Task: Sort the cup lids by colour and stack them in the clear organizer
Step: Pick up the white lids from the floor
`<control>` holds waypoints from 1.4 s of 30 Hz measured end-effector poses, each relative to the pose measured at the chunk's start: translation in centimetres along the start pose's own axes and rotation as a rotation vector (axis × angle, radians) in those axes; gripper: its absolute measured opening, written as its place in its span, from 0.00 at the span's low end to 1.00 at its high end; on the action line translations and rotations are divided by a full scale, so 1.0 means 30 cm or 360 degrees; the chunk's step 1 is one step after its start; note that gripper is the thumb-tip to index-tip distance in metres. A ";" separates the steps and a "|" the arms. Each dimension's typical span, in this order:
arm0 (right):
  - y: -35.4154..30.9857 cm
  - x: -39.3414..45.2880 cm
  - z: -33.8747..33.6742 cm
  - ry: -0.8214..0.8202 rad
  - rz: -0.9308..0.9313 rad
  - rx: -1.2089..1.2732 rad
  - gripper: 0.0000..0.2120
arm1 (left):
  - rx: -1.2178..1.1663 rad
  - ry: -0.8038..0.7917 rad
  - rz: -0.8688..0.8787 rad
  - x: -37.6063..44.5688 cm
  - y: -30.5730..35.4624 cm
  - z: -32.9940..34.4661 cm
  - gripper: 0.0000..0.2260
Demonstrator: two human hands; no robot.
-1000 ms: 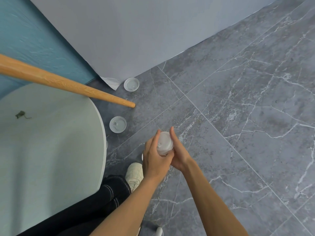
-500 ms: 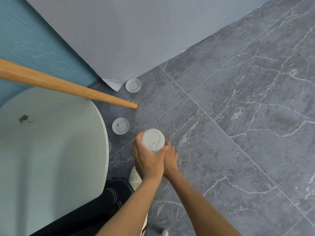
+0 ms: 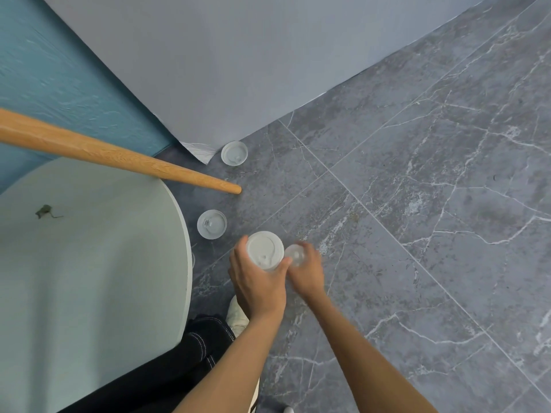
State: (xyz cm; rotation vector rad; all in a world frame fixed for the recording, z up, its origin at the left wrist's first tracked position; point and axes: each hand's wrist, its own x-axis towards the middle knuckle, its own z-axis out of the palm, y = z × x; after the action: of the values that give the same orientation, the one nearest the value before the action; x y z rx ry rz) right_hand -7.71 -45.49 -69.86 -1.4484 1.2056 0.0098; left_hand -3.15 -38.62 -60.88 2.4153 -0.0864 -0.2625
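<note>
My left hand [image 3: 258, 286] grips a white cup lid [image 3: 264, 250], or a small stack of them, from below, with the top face toward me. Just to its right, my right hand [image 3: 307, 271] holds a translucent lid [image 3: 293, 254] between its fingers; this hand is blurred. Two more translucent lids lie on the grey floor: one lid [image 3: 212, 224] by the table's edge and another lid [image 3: 234, 153] near the wall corner. No clear organizer is in view.
A round white table [image 3: 89, 278] fills the lower left, with a wooden leg [image 3: 119, 158] slanting down to the floor. A grey wall panel [image 3: 238, 55] and a teal wall [image 3: 59, 84] close the back. My leg and shoe [image 3: 237, 318] are below the hands.
Both hands moved left and away from me. The white lid turned face up in my left hand. My right hand drew apart to the right with a translucent lid.
</note>
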 end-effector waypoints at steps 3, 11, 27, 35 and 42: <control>-0.126 -0.007 -0.104 0.0057 0.0452 0.1419 0.19 | 0.0050 -0.0044 -0.0025 -0.001 -0.002 0.002 0.41; -0.254 -0.139 -0.211 -0.0395 0.0204 0.1766 0.25 | -0.0047 -0.0324 -0.0012 -0.025 0.097 0.007 0.40; -0.497 -0.197 -0.429 -0.0565 -0.0307 0.1455 0.33 | -0.0035 -0.0521 0.0634 0.021 0.461 -0.179 0.37; -0.679 -0.265 -0.529 -0.0489 -0.0346 0.1471 0.29 | 0.0209 -0.0778 0.0861 0.112 0.675 -0.305 0.38; -0.748 -0.306 -0.549 -0.0707 -0.0432 0.1240 0.25 | -0.0097 -0.0612 0.0828 0.077 0.643 -0.346 0.36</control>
State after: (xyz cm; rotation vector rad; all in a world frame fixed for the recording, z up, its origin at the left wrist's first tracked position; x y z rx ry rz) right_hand -7.35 -56.85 -42.84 -0.8383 0.5355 -0.2811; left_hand 1.48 -46.86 -40.98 2.1600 -0.8500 -0.4701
